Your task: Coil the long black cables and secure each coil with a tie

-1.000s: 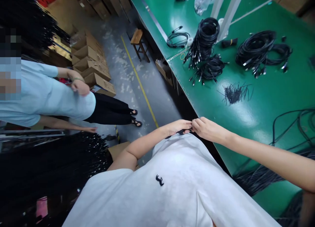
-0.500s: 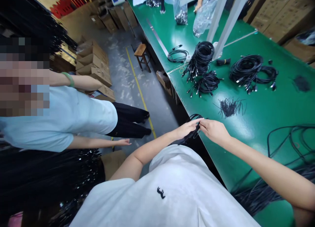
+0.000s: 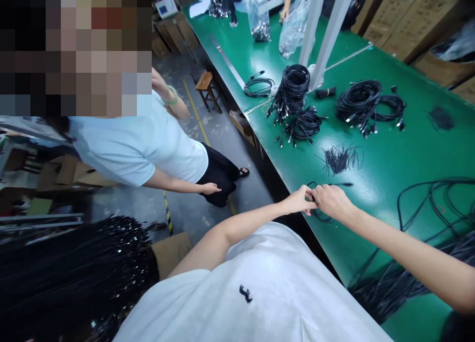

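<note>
Nearest, at the edge of the green worktop (image 3: pixel 389 173): left hand (image 3: pixel 298 202) and right hand (image 3: pixel 333 202) meeting fingertip to fingertip, both pinched narrow on a thin black cable (image 3: pixel 339 184). Slack and glossy, loosely looped under the fingers, one end trailing out across the green surface. Just beyond, a scattered heap of short black ties (image 3: pixel 339 158). Off to the right, loose cable loops (image 3: pixel 438 203) sprawling toward the edge. Farther on, bundled cable coils (image 3: pixel 293 84) with plugs splayed outward, more coils (image 3: pixel 358 100) beside them. Left, standing on the floor, a co-worker in a pale blue shirt (image 3: pixel 148 144), and a wooden stool (image 3: pixel 205 80) behind. At the far end, clear plastic bags (image 3: pixel 293 27).
</note>
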Available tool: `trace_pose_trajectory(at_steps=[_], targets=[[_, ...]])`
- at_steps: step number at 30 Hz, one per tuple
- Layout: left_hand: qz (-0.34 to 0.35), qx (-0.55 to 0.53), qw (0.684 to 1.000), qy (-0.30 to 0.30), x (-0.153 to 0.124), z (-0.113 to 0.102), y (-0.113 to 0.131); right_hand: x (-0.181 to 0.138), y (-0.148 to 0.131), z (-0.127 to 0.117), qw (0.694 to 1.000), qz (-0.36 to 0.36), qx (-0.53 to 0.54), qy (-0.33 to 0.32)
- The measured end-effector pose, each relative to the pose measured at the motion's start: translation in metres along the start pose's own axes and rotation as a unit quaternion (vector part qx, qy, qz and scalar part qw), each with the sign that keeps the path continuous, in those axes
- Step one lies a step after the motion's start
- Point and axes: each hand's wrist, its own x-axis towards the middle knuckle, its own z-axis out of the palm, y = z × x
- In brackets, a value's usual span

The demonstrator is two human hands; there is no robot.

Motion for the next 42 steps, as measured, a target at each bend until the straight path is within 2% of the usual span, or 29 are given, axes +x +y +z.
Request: trace_pose_trajectory(at_steps=[1,2,4,6,7,9,11,13,14,16,17,18,21,22,23,25,27,30,32,34,35,37,39,40,42], targets=[[0.01,-0.015,0.999,-0.05,-0.006,-0.002,-0.001,-0.004,0.002,0.005,1.0,-0.008,-0.005,0.007],[0.036,0.0,0.997,-0.065,-0.011,-0.006,-0.002,-0.009,0.002,0.01,1.0,-0.019,-0.01,0.022],[0.128,0.104,0.986,-0.013,-0.017,-0.022,0.0,-0.017,0.001,0.016,0.996,-0.057,-0.02,0.069],[0.225,0.235,0.944,0.057,-0.015,-0.038,0.004,-0.022,-0.003,0.017,0.987,-0.11,-0.024,0.119],[0.255,0.292,0.92,0.054,-0.011,-0.042,0.006,-0.023,-0.004,0.017,0.983,-0.128,-0.022,0.131],[0.245,0.381,0.891,0.025,-0.002,-0.039,0.008,-0.022,-0.005,0.015,0.985,-0.126,-0.011,0.121],[0.178,0.414,0.892,0.039,0.002,-0.021,0.007,-0.018,0.0,0.013,0.994,-0.073,0.005,0.076],[0.103,0.379,0.917,0.072,-0.003,0.002,0.005,-0.014,0.007,0.011,0.999,-0.004,0.02,0.026],[0.083,0.344,0.933,0.059,-0.007,0.012,0.003,-0.012,0.01,0.011,0.999,0.024,0.025,0.008],[0.093,0.276,0.956,-0.027,-0.019,0.021,0.001,-0.013,0.012,0.01,0.998,0.053,0.03,-0.012],[0.114,0.256,0.958,-0.058,-0.024,0.019,0.001,-0.015,0.011,0.01,0.998,0.054,0.031,-0.016],[0.142,0.248,0.957,-0.057,-0.028,0.014,0.002,-0.017,0.008,0.009,0.998,0.049,0.032,-0.016],[0.219,0.278,0.933,0.06,-0.023,-0.012,0.008,-0.024,-0.006,0.004,0.999,0.018,0.044,0.003],[0.23,0.294,0.924,0.077,-0.017,-0.019,0.01,-0.025,-0.01,0.002,0.999,0.012,0.049,0.014],[0.23,0.308,0.921,0.063,-0.01,-0.023,0.011,-0.024,-0.013,-0.001,0.998,0.01,0.054,0.024],[0.172,0.321,0.931,0.024,0.004,-0.02,0.011,-0.022,-0.016,-0.003,0.997,0.025,0.065,0.032],[0.083,0.281,0.956,0.033,0.015,-0.007,0.006,-0.018,-0.015,0.0,0.994,0.066,0.082,0.026],[-0.009,0.071,0.997,0.04,0.023,0.021,-0.004,-0.015,-0.015,0.012,0.98,0.161,0.116,0.01],[-0.043,-0.062,0.997,0.008,0.026,0.036,-0.01,-0.016,-0.019,0.023,0.968,0.214,0.128,0.002],[-0.063,-0.13,0.989,-0.004,0.03,0.046,-0.013,-0.019,-0.025,0.034,0.946,0.272,0.175,0.011],[-0.065,-0.149,0.987,0.002,0.031,0.049,-0.014,-0.021,-0.028,0.039,0.922,0.307,0.233,0.026],[-0.072,-0.181,0.98,0.04,0.032,0.053,-0.016,-0.024,-0.033,0.048,0.843,0.364,0.391,0.066],[-0.066,-0.187,0.977,0.078,0.029,0.054,-0.018,-0.027,-0.037,0.057,0.765,0.374,0.517,0.09],[-0.057,-0.19,0.976,0.086,0.026,0.054,-0.018,-0.027,-0.039,0.06,0.741,0.37,0.553,0.093],[-0.036,-0.216,0.972,0.084,0.017,0.052,-0.017,-0.029,-0.043,0.063,0.718,0.367,0.585,0.089]])
